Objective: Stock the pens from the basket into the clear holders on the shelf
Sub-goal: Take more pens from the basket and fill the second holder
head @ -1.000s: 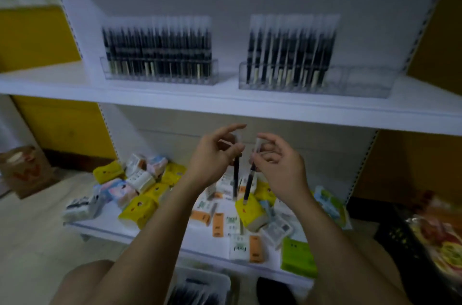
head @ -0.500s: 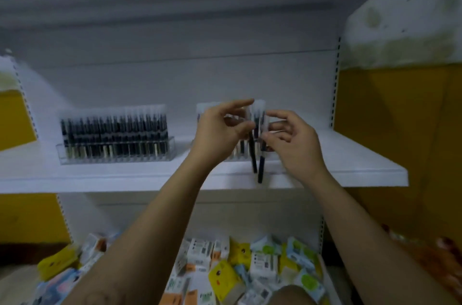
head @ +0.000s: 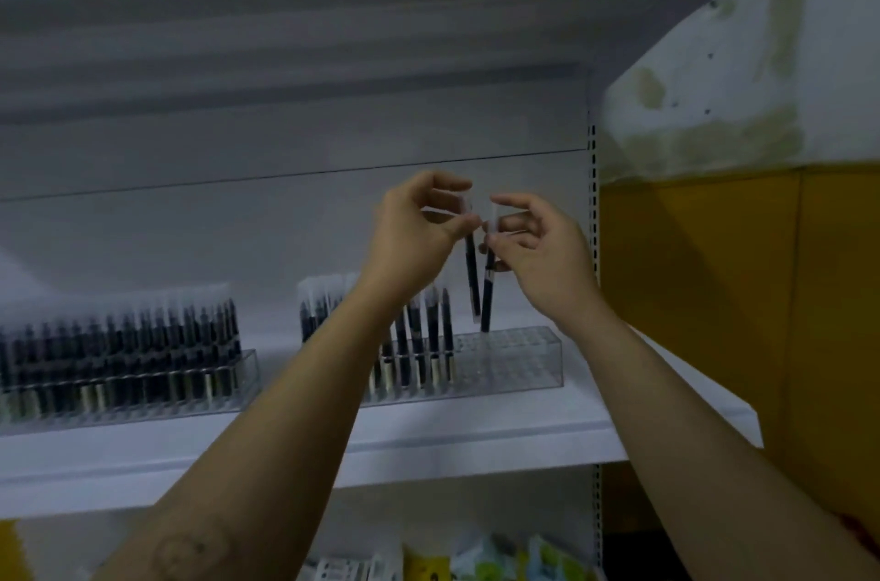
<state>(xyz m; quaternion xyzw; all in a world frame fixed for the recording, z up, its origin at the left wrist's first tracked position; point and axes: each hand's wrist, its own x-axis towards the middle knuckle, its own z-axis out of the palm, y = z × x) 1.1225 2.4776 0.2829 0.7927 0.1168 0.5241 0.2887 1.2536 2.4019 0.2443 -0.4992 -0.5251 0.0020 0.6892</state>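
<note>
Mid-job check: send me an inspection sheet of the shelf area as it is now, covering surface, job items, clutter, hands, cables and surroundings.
Surface: white shelf carries two clear holders.
Job's things: left holder full of pens; right holder filled at its left, its right end empty; basket not in view.
Clutter: small packets on the shelf below.
Hands: left hand pinches left pen; right hand pinches right pen, whose tip is at the empty holes.
Cables: nothing seen.
Surroundings: stained yellow wall to the right.
</note>
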